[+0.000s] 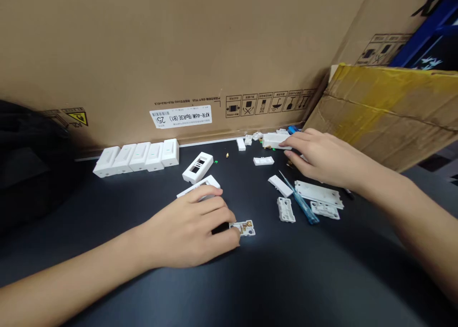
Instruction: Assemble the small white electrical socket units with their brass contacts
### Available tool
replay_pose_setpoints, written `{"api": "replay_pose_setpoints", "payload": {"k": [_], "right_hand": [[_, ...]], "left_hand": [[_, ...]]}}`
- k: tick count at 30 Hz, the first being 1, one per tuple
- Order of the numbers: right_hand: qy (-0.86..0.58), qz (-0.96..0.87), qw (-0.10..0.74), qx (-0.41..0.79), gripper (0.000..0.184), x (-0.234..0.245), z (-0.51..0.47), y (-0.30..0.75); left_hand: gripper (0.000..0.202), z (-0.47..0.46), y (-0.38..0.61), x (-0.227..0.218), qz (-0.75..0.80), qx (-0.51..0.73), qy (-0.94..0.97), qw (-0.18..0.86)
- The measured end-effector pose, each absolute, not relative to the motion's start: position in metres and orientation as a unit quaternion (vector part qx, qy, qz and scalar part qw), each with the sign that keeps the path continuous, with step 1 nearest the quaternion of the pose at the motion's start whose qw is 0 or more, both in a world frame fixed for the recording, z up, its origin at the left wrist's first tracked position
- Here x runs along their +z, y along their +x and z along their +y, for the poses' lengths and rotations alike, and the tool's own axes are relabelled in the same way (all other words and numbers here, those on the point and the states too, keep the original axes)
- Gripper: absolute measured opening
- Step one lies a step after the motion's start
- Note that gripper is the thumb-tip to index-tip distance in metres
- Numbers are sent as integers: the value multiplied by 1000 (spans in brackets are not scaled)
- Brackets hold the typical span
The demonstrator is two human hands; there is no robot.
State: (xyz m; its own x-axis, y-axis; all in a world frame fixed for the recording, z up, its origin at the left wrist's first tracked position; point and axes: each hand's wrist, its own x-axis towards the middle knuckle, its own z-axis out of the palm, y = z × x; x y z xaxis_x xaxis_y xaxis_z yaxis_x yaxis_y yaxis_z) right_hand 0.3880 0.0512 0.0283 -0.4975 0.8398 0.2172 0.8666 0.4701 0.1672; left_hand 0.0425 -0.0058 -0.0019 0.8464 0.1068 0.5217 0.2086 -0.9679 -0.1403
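My left hand (195, 226) is closed, thumb and fingers pinching a small white plastic switch base (246, 227) with brass contacts inside, low over the black table. Its left end is hidden by my fingers. My right hand (315, 155) reaches to the back right, fingers stretched and slightly apart. Its fingertips lie at a white plastic block (275, 140) and over small brass bits. Just in front of it lie a blue-handled screwdriver (304, 205), a white rocker plate (280, 186) and a long white plate (318, 194). A white frame (211, 181) lies partly behind my left hand.
A row of several assembled white switches (138, 157) stands at the back left. Another white frame (198, 167) lies beside it, near a tiny brass piece (227, 155). Large cardboard boxes (214, 45) wall off the back, and a dark bag (28, 164) sits at left.
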Motion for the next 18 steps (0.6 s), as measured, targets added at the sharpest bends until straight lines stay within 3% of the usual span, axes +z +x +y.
{"api": "replay_pose_setpoints", "payload": {"k": [7,18], "right_hand": [[-499,-853,52,-142,48,15,56,377],[-486,-870,64,-53,60,8,63,371]], "left_hand": [[31,-7,43,0,-77,-250,-960,95],[24,-7,43,-2,-105,-234,-962,93]]}}
